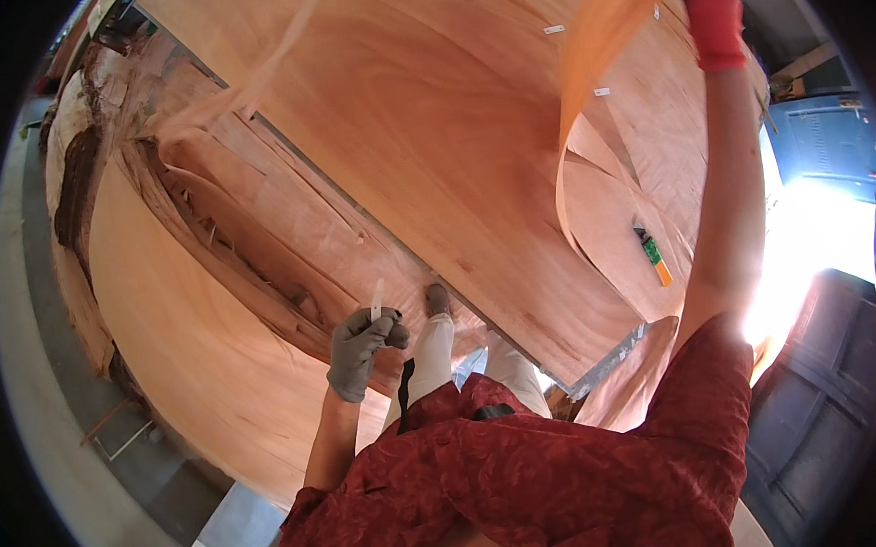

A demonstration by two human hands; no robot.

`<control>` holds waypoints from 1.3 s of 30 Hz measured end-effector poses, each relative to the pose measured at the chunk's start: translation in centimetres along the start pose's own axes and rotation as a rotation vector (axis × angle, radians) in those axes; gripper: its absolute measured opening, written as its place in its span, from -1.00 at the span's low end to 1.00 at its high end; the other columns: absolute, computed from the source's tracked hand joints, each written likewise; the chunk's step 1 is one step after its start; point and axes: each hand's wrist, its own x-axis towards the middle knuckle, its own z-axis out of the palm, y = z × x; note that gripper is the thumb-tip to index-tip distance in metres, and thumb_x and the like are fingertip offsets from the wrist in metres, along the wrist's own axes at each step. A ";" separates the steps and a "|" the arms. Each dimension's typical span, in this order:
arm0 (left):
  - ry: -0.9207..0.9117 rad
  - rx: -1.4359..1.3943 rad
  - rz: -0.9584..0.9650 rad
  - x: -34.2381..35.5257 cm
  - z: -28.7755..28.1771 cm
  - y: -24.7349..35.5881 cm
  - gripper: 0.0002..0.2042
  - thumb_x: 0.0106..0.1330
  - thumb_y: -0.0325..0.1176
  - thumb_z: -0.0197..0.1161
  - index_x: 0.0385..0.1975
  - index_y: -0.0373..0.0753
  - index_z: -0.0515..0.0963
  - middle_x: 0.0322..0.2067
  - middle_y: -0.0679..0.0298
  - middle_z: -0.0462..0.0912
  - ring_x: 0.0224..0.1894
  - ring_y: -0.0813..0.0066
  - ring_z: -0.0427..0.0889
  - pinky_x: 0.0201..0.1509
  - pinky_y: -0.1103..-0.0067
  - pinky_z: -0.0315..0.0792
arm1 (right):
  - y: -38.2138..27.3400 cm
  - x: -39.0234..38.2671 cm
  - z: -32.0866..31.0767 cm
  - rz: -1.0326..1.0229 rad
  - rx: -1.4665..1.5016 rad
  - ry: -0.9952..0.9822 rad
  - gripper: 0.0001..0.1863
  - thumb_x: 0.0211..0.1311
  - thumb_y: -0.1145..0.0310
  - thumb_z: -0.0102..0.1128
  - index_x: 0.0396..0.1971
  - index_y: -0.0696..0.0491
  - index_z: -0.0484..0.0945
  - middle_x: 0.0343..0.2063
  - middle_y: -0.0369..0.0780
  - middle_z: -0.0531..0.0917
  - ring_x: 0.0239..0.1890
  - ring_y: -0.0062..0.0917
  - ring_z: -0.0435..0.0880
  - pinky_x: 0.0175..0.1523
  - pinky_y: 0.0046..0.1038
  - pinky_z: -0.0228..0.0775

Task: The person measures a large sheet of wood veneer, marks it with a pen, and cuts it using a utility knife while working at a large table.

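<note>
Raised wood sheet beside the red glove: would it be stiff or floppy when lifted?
The wood sheet is probably floppy, because it curves up towards the right hand. It looks thin, so it may be light for its size and tear easily.

The broad wooden sheet (425,168) looks smooth and mostly matt, with flowing grain; left of it, the veneer pile (199,340) shows smooth wood faces and rough, splintered edges. Nearer the body than the sheet, the left hand (361,349) wears a matt grey cloth glove (348,370), and to the sheet's right lies a knife (654,254) with a plastic-looking handle.
</note>
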 end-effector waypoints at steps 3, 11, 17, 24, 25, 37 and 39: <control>-0.005 0.005 -0.001 -0.5 2.0 -0.6 -0.81 0.38 -0.40 0.19 -0.17 -0.39 0.58 -0.42 0.20 0.69 -0.37 0.46 0.68 -0.22 0.53 0.58 | 3.3 -2.2 -9.3 0.089 -0.186 0.099 -0.43 0.20 0.26 0.34 0.19 0.10 0.46 -0.28 -0.30 0.54 -0.27 -0.70 0.42 -0.16 -0.64 0.28; -0.066 0.045 -0.013 -1.1 9.0 -2.9 -0.79 0.36 -0.37 0.20 -0.15 -0.39 0.58 -0.42 0.20 0.69 -0.40 0.48 0.66 -0.22 0.54 0.55 | 14.3 -10.0 -25.0 0.511 0.367 0.505 -0.47 0.14 0.45 0.36 0.11 0.23 0.42 -0.06 -0.18 0.60 -0.03 -0.47 0.61 0.03 -0.51 0.52; -0.238 0.087 -0.040 0.8 14.0 -3.3 -0.80 0.36 -0.36 0.18 -0.17 -0.38 0.57 -0.46 0.21 0.64 -0.40 0.45 0.63 -0.26 0.54 0.50 | 29.8 -19.0 -42.7 0.450 -0.419 -0.070 -0.43 0.20 0.33 0.32 0.20 0.13 0.41 0.07 -0.04 0.57 0.09 -0.35 0.55 0.12 -0.33 0.45; -0.160 0.179 -0.062 2.3 17.1 -2.3 -0.79 0.36 -0.35 0.18 -0.16 -0.36 0.58 -0.45 0.25 0.67 -0.42 0.50 0.63 -0.28 0.58 0.50 | 8.9 -26.4 -26.5 0.584 -0.542 -0.158 -0.50 0.24 0.29 0.24 0.19 0.03 0.43 -0.16 -0.20 0.67 -0.29 -0.52 0.61 -0.15 -0.51 0.44; -0.155 0.194 -0.086 2.9 17.2 -2.4 -0.79 0.36 -0.35 0.19 -0.16 -0.36 0.59 -0.45 0.25 0.67 -0.43 0.49 0.63 -0.28 0.58 0.50 | 5.4 -29.0 -24.6 0.477 -0.493 -0.232 -0.54 0.22 0.35 0.25 0.13 0.05 0.47 -0.15 -0.16 0.66 -0.24 -0.44 0.62 -0.09 -0.46 0.45; -0.194 0.223 -0.075 5.9 17.9 0.5 -0.76 0.33 -0.30 0.25 -0.19 -0.37 0.60 -0.45 0.23 0.67 -0.43 0.51 0.65 -0.30 0.59 0.52 | -6.6 -35.6 -11.9 0.465 -0.180 -0.619 -0.42 0.03 0.36 0.35 0.14 -0.08 0.47 -0.02 -0.14 0.55 0.01 -0.17 0.49 0.10 -0.23 0.38; -0.214 0.274 -0.039 6.6 20.0 1.7 -0.76 0.34 -0.28 0.25 -0.19 -0.36 0.60 -0.45 0.23 0.67 -0.44 0.53 0.65 -0.30 0.61 0.52 | -5.2 -38.0 -10.8 0.514 -0.179 -0.712 -0.31 0.02 0.35 0.36 0.24 -0.08 0.36 0.02 -0.10 0.51 0.05 -0.17 0.45 0.14 -0.23 0.36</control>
